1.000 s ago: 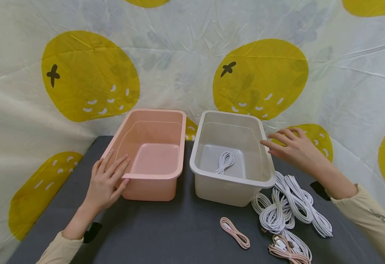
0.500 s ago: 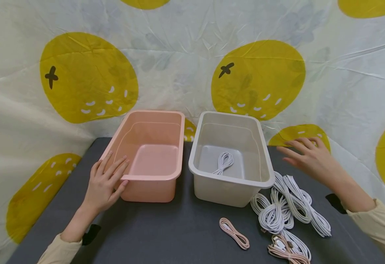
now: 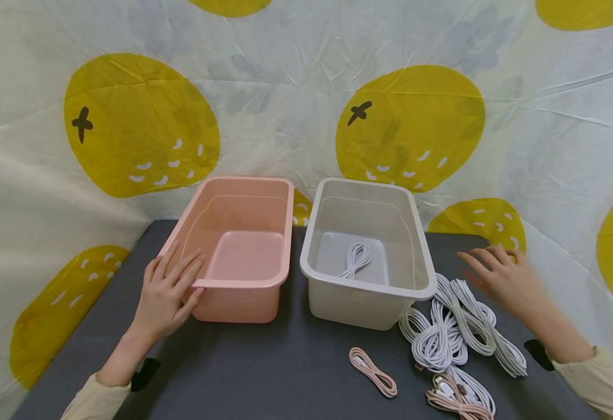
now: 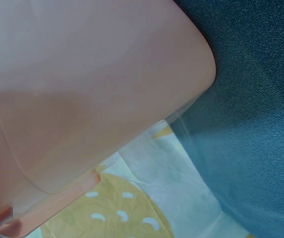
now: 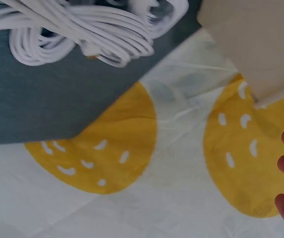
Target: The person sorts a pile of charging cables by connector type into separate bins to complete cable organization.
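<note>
My left hand (image 3: 167, 289) rests on the near left corner of a pink plastic bin (image 3: 245, 283), its fingers spread over the rim. To the right, my right hand (image 3: 503, 277) hovers with loosely bent fingers and holds nothing. Below and left of it lies a pile of white coiled cables (image 3: 487, 321), also seen in the right wrist view as cables (image 5: 82, 29). A beige bin (image 3: 369, 306) stands between the hands, with one coiled white cable (image 3: 357, 258) on its floor. The left wrist view shows the pink bin's outer wall (image 4: 97, 74); the hand itself is out of that view.
In front of the bins a pink coiled cable (image 3: 373, 371) lies alone on the dark tabletop (image 3: 264, 367). Another pink cable bundle (image 3: 458, 398) overlaps the near end of the white pile. Behind the table hangs a white sheet (image 3: 285, 116) printed with yellow fruit.
My right hand has moved right, away from the beige bin's rim, and slightly lower over the table. The left hand stays on the pink bin. Bins and cables keep their places.
</note>
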Demonstrator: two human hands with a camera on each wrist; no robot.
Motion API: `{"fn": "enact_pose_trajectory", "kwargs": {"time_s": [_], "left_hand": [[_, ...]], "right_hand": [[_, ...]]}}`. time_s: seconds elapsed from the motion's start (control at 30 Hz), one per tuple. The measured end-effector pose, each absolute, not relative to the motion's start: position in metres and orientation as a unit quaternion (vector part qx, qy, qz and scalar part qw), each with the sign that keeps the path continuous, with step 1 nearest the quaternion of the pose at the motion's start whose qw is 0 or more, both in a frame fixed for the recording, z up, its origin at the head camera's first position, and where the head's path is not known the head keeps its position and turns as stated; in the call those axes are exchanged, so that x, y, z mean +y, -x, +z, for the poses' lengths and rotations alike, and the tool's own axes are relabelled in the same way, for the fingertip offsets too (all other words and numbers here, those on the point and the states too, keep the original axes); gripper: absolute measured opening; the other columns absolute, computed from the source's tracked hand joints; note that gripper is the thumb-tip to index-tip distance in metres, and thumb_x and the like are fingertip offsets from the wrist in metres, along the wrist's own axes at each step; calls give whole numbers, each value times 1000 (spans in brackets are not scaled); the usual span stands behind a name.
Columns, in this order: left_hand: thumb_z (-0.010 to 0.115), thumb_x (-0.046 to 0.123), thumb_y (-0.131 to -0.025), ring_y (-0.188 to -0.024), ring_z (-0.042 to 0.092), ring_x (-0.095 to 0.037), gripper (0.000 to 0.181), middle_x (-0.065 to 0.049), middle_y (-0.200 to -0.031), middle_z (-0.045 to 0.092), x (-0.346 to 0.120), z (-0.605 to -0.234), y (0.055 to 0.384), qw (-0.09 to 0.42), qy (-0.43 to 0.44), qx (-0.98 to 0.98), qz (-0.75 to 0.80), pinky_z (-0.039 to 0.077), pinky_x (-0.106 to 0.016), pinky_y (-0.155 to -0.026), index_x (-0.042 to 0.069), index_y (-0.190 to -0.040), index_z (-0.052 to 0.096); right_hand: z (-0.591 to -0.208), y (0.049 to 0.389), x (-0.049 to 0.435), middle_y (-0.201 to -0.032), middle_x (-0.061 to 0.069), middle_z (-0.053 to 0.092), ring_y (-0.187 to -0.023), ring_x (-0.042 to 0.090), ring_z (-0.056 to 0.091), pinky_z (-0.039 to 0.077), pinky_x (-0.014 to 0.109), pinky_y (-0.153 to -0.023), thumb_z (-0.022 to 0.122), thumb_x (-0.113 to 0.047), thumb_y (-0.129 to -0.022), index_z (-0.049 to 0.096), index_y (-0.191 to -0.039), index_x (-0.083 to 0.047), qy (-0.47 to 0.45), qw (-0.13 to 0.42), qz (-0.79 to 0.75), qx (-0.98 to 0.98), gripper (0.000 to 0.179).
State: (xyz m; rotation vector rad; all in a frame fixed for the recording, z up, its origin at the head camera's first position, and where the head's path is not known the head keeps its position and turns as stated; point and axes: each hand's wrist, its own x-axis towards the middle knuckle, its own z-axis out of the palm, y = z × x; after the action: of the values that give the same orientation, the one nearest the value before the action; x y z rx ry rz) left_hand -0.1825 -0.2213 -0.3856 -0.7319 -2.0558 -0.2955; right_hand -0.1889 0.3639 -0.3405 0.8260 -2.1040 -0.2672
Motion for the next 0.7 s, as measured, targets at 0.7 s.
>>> {"fn": "enact_pose_trajectory", "kwargs": {"time_s": [0.7], "left_hand": [[31, 47, -91, -123, 37, -40, 53, -13, -119, 57, -222, -386, 182, 448, 293, -836, -124, 25, -57, -89, 12, -122, 55]], "right_hand": [[-409, 175, 388, -86, 15, 59, -79, 34, 51, 39, 49, -62, 4, -52, -92, 62, -97, -4, -246, 339, -111, -901, 75]]}}
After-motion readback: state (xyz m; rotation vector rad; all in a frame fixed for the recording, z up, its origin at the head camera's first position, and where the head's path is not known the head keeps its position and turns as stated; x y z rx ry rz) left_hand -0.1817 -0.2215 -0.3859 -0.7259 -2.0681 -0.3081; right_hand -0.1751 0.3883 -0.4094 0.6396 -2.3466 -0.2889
